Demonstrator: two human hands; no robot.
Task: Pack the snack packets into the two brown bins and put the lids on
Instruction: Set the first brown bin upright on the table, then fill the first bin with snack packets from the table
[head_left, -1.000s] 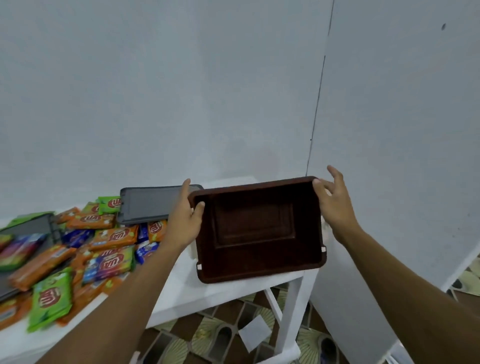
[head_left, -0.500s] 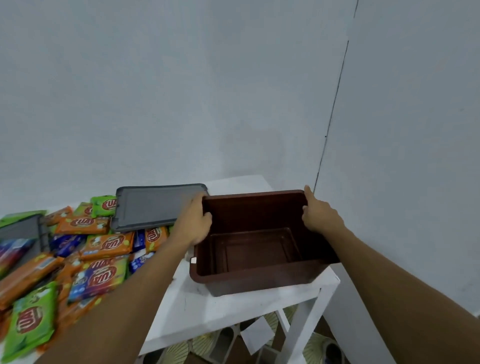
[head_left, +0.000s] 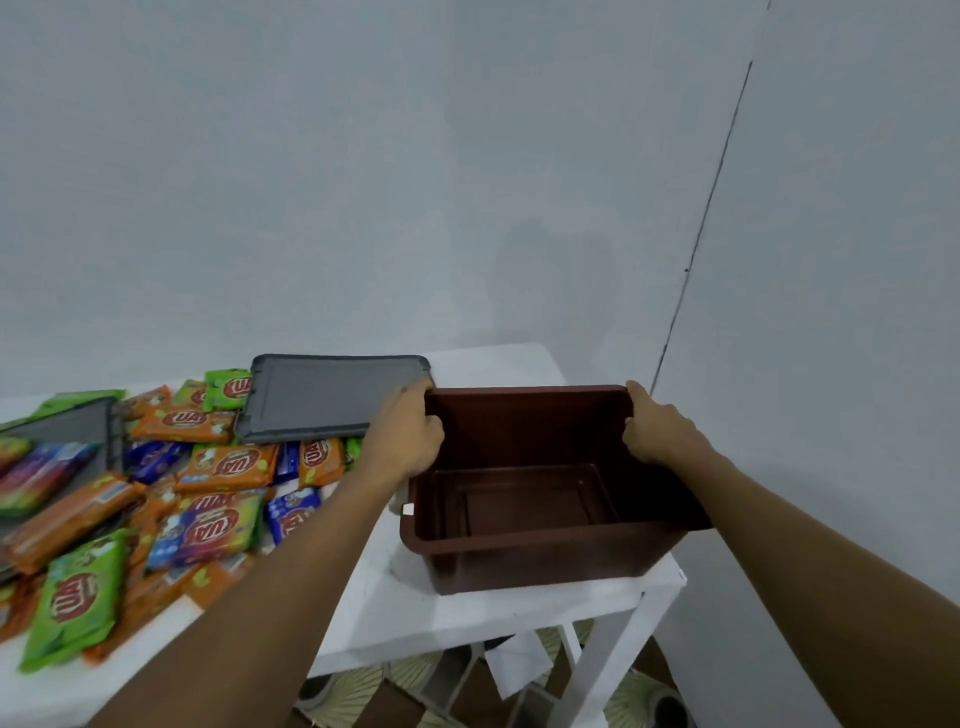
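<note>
Down onto the white table has come the empty brown bin, at its right end. Left hand and right hand grip its side rims. Snack packets lie piled left, beside a grey lid.

A plain home room: bare grey walls, white table, patterned floor tiles.

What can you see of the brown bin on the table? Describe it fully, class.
The brown bin is a deep rectangular tub, seemingly plastic, with a rolled rim and a stepped floor. It is empty and open, standing upright on the white table at its right end. The left hand grips its left rim, the right hand its right rim. A small white tag sits on its left side.
</note>
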